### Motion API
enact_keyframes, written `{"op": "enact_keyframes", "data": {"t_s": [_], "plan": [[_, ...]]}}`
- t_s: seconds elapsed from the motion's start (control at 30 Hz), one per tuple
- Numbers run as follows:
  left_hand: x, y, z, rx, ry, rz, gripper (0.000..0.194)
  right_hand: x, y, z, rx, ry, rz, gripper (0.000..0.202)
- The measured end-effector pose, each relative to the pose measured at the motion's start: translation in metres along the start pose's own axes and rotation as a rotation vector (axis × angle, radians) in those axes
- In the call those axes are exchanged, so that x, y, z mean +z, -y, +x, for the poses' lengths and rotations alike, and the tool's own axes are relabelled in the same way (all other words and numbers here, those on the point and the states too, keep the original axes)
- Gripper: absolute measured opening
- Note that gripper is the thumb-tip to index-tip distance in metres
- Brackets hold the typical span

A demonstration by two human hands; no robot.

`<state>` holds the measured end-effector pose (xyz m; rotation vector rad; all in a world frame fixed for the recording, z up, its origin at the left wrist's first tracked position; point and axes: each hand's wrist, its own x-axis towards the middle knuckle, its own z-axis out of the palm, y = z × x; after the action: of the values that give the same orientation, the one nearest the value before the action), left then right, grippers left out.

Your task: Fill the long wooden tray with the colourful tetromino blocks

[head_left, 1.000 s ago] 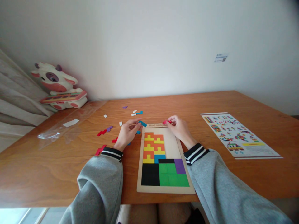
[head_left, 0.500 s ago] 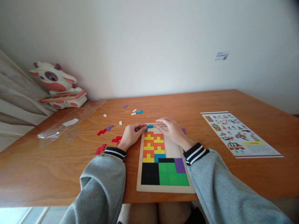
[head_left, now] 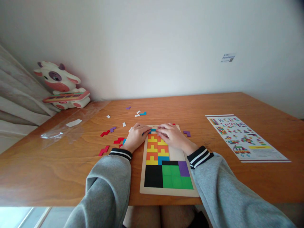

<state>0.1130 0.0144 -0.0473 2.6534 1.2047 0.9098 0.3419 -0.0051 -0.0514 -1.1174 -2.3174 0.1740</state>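
A wooden puzzle board (head_left: 152,191) lies on the table, partly filled with black, green, purple, blue, orange and yellow pieces. At its top left corner is a blue piece (head_left: 153,130), touched from both sides by my fingertips. My left hand (head_left: 136,136) rests over the board's upper left edge, fingers closed together at the piece. From the right, my right hand (head_left: 174,136) reaches across the board's upper part, its fingers bent onto the piece's right end. Bare wood (head_left: 177,155) shows below my right hand.
Loose red (head_left: 104,150), purple (head_left: 186,133), white and blue pieces lie around the board. A printed sheet (head_left: 247,137) is at the right. Back left are a clear plastic bag (head_left: 78,126) and a cow toy (head_left: 64,87) with a keyboard.
My right hand has lowered slightly onto the blue piece, and my left fingers have flattened at its left end. The view has shifted a little; the purple piece at the right is now uncovered.
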Motion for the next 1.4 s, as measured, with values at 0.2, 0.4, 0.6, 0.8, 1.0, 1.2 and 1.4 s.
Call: {"op": "enact_keyframes", "data": {"t_s": [0.2, 0.4, 0.6, 0.8, 1.0, 1.2, 1.4], "plan": [[-0.004, -0.005, -0.003, 0.052, 0.071, 0.080, 0.037, -0.004, 0.002, -0.001, 0.012, 0.003, -0.046, 0.024], [-0.005, -0.002, -0.006, 0.056, 0.073, 0.068, 0.031, -0.013, -0.010, -0.002, 0.229, -0.136, -0.107, 0.025], [-0.003, 0.001, -0.008, 0.070, 0.071, 0.135, 0.031, -0.014, -0.016, -0.006, 0.309, -0.143, -0.155, 0.022], [-0.005, -0.001, -0.006, 0.048, 0.042, 0.164, 0.031, -0.013, -0.016, -0.007, 0.318, -0.146, -0.156, 0.023], [-0.025, 0.021, -0.010, -0.168, -0.084, 0.372, 0.030, -0.012, -0.020, -0.008, 0.339, -0.149, -0.128, 0.022], [-0.036, 0.045, -0.022, -0.258, -0.111, 0.413, 0.021, -0.014, -0.024, -0.009, 0.373, -0.180, -0.164, 0.022], [-0.034, 0.014, -0.011, 0.048, 0.006, 0.204, 0.025, -0.017, -0.032, -0.013, 0.451, -0.178, -0.218, 0.027]]}}
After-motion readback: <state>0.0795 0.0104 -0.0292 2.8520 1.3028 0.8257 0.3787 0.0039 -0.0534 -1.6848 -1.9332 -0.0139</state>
